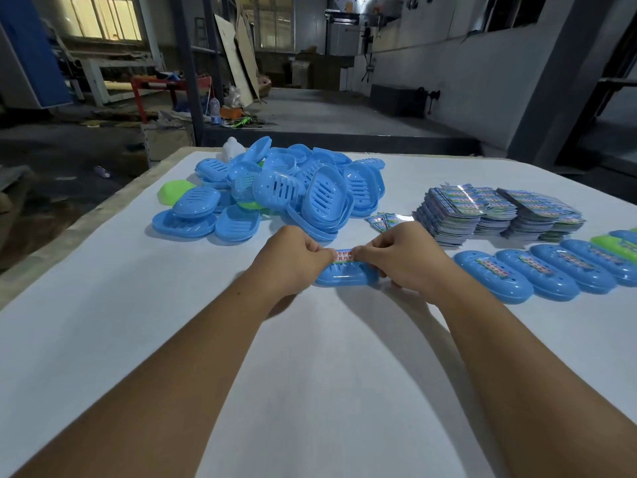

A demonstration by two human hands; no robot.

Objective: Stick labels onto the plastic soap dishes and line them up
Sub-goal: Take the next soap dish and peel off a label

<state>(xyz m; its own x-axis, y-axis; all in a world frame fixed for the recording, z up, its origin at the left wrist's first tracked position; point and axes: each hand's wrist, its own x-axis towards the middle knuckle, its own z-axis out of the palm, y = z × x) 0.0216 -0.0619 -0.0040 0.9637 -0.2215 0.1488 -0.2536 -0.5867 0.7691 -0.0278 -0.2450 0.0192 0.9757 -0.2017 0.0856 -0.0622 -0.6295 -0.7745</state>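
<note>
Lying at far left on the white table (103,305) is a loose pile of soap dishes (275,188), mostly blue. Nearer me, I am curling my left hand (289,260) around the left end of a blue soap dish (344,276), thumb and fingers pinching the label (343,255) with red print on its top. I am gripping the dish's right end with my right hand (403,257), which is pinching the label's other edge. Sitting beyond are the label stacks (496,212); at right, a row of labelled dishes (551,270) is lining up.
</note>
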